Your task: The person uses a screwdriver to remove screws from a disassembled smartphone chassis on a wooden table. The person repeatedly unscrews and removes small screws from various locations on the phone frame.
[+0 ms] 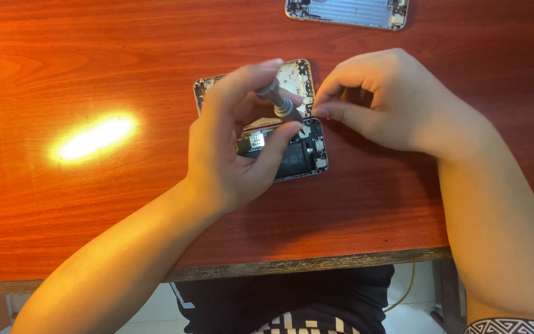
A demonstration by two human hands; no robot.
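An opened phone lies on the red-brown wooden table, its black battery and small parts showing. My left hand grips a small grey screwdriver, its tip pointing down onto the phone's upper right part. My right hand rests beside the phone's right edge, with thumb and forefinger pinched against that edge. The left hand hides most of the phone's left half.
A second phone housing, silver and bare inside, lies at the table's far edge. A bright glare spot sits on the wood to the left. The table's worn front edge runs just above my lap.
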